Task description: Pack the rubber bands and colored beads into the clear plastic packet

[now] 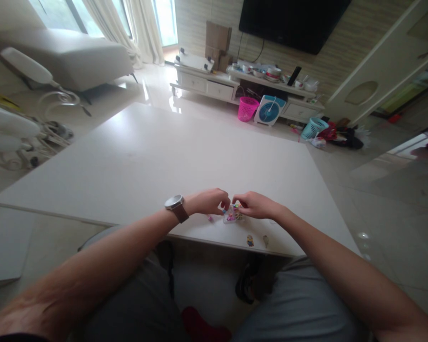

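A small clear container (228, 221) with pink, yellow and green trinkets lies near the front edge of the white table (199, 161). At its left side, the curled fingers of my left hand (212, 201) close on the rim. My right hand (256, 204) reaches in from the right, fingers bent and pinched over the trinkets; what they hold is too small to make out. Close to the table edge lie a yellow-and-blue cartoon figure (250, 241) and a small key-shaped piece (266, 241). A little pink item (210, 218) rests left of the container.
My left wrist wears a watch (174, 202). Beyond the table stand a pink basket (248, 109), a blue fan (269, 110) and a light-blue basket (314, 128) before a low white cabinet (221, 89). White chairs (10, 128) are at the left.
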`<state>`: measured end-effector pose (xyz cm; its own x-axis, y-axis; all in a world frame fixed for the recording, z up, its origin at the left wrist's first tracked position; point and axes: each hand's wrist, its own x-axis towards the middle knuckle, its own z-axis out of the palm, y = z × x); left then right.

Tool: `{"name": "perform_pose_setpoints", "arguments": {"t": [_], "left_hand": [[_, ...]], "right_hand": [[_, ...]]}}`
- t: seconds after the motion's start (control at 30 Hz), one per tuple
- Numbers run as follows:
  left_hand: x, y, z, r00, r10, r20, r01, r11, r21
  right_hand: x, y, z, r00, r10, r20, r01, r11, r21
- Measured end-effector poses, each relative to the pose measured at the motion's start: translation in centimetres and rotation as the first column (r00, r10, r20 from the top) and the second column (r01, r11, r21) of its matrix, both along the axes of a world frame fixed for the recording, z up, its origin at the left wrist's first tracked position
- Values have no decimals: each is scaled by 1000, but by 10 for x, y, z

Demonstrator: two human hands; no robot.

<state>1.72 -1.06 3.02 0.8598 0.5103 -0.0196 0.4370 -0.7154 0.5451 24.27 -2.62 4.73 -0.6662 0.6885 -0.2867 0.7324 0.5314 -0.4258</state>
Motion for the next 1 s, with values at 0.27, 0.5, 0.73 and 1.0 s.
{"name": "perform_pose_setpoints", "arguments": {"t": [0.27,0.5,0.73,1.0], "left_hand": [[11,-8,-5,1000,15,-11,-15,1000,-17],[4,-1,-5,999,23,-27,-22,999,39],[12,-12,-13,993,110,-33,-103,982,158],[21,-15,-22,994,82,-77,-67,980,186]], "right_hand": [[1,0,0,999,-43,-11,43,998,40],[2,1,-1,999,15,-52,-12,999,40],[-8,-3,-1,971,205,-127,-207,978,-1],[-18,-10,-13,982,183,51,-188,976,113]]}}
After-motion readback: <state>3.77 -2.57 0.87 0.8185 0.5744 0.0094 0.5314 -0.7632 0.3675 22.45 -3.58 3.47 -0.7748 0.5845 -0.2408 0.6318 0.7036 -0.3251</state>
